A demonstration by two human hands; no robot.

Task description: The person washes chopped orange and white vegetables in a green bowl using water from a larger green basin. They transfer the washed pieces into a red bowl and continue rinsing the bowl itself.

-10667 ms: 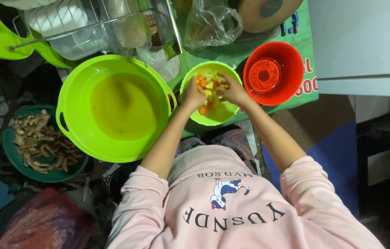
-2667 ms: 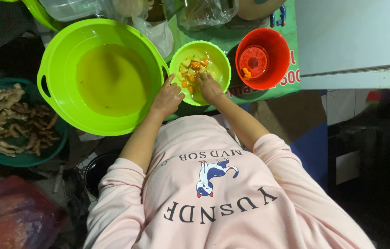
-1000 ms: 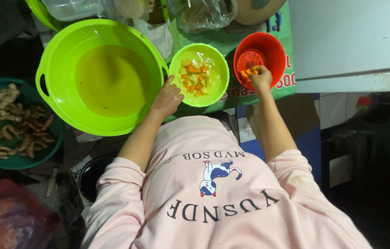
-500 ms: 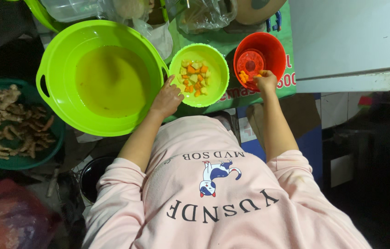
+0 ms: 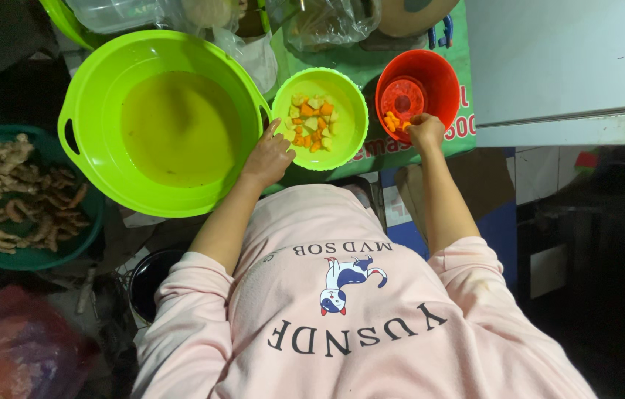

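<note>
Head view: right hand (image 5: 425, 131) is pinching orange pieces (image 5: 392, 120) inside the red bowl (image 5: 442, 77); left hand (image 5: 268, 157), fingers loose, is touching the small green bowl (image 5: 349, 129) beside the big green basin (image 5: 98, 96).

The right hand (image 5: 425, 131) is no longer in the small green bowl (image 5: 349, 140), where it sat with the left among the cut pieces; it now rests at the near rim of the red bowl (image 5: 442, 77), at 3 o'clock from the green one, by a few orange pieces (image 5: 391, 121). The left hand (image 5: 269, 157) has drawn back to the green bowl's rim at 8 o'clock, fingers loose.
</note>
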